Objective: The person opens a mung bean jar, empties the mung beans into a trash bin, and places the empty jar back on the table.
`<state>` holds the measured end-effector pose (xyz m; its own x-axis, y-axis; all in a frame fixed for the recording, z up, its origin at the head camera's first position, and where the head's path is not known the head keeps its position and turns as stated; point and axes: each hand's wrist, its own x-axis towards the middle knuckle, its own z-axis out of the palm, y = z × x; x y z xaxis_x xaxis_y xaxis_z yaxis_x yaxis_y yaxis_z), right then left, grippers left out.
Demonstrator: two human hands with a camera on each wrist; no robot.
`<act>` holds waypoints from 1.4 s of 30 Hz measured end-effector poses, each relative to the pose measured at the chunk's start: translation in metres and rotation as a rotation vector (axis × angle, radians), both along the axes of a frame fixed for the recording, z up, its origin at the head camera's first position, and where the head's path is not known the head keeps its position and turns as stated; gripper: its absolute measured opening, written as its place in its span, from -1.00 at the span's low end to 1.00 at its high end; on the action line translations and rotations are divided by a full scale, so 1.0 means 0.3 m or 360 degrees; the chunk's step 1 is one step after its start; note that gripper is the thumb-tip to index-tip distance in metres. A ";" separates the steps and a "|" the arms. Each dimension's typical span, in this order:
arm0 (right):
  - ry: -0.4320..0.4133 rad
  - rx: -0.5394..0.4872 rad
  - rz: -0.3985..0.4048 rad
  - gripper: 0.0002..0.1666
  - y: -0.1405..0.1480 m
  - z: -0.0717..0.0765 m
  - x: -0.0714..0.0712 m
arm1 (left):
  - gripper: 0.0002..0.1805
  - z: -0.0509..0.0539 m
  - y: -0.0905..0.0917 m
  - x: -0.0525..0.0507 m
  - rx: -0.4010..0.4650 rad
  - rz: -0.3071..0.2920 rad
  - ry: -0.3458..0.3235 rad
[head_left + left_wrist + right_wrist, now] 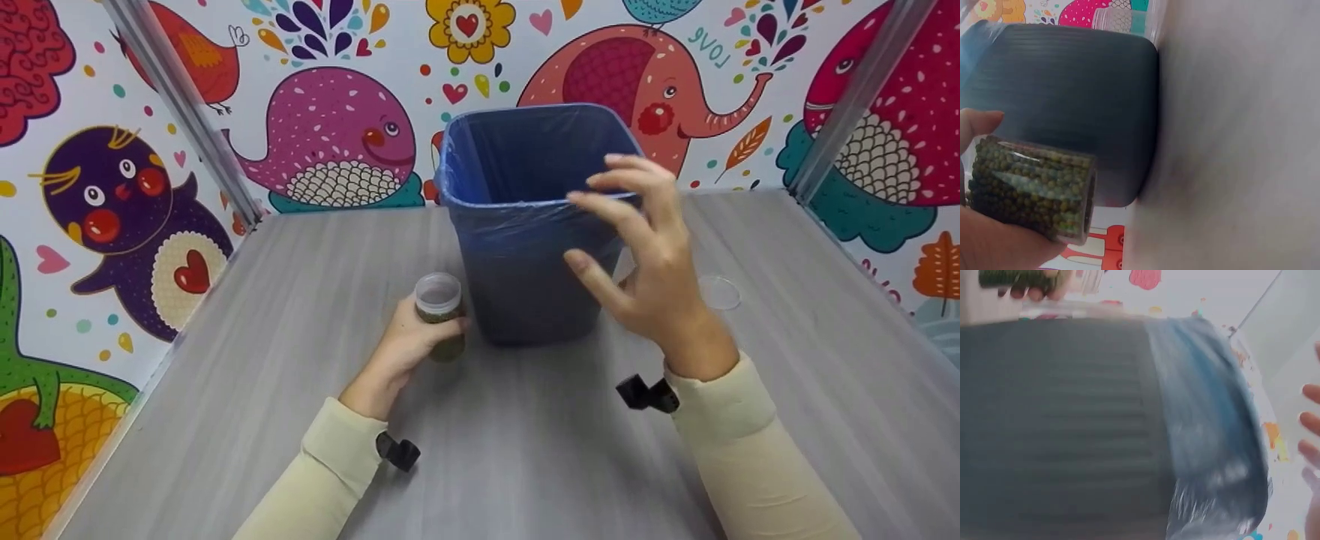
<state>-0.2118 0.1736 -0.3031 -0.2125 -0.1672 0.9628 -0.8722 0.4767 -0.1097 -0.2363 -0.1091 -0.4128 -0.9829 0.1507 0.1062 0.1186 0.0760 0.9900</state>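
Note:
My left hand grips a clear plastic jar just left of a dark bin. In the left wrist view, small round green beans fill much of the jar, and its mouth in the head view appears uncapped. The bin stands upright, lined with a translucent blue bag folded over its rim. Over the bin's front right rim, my right hand is raised with fingers spread and loosely bent, holding nothing. Its fingertips also show at the edge of the right wrist view.
Partly behind my right hand, a clear round container stands on the grey tabletop. Printed cartoon panels wall in the back and sides, with metal posts at the corners.

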 end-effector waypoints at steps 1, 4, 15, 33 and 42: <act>0.0046 -0.0018 0.0066 -0.44 -0.015 -0.005 0.009 | -0.38 0.000 0.003 0.003 0.0000 -0.0014 0.0000; 0.0080 0.0035 0.0229 -0.48 -0.049 -0.039 0.034 | -0.43 -0.002 0.014 0.013 0.0003 -0.0061 -0.0007; -0.0655 0.0287 0.0468 -0.23 -0.068 -0.273 0.072 | -0.49 -0.006 0.086 0.060 0.0025 -0.0221 0.0038; -0.1510 -0.0274 0.0426 -0.13 -0.142 -0.350 0.102 | -0.35 -0.085 0.276 0.130 0.0043 -0.0333 0.0027; -0.1677 -0.0388 0.0286 -0.32 -0.169 -0.410 0.108 | -0.40 -0.118 0.297 0.133 0.0036 -0.0326 -0.0063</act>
<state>-0.1794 0.1231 -0.4262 -0.9400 -0.1081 0.3236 -0.3399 0.2163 -0.9152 -0.1963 -0.0201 -0.4483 -0.9353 0.3461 0.0735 0.0901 0.0322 0.9954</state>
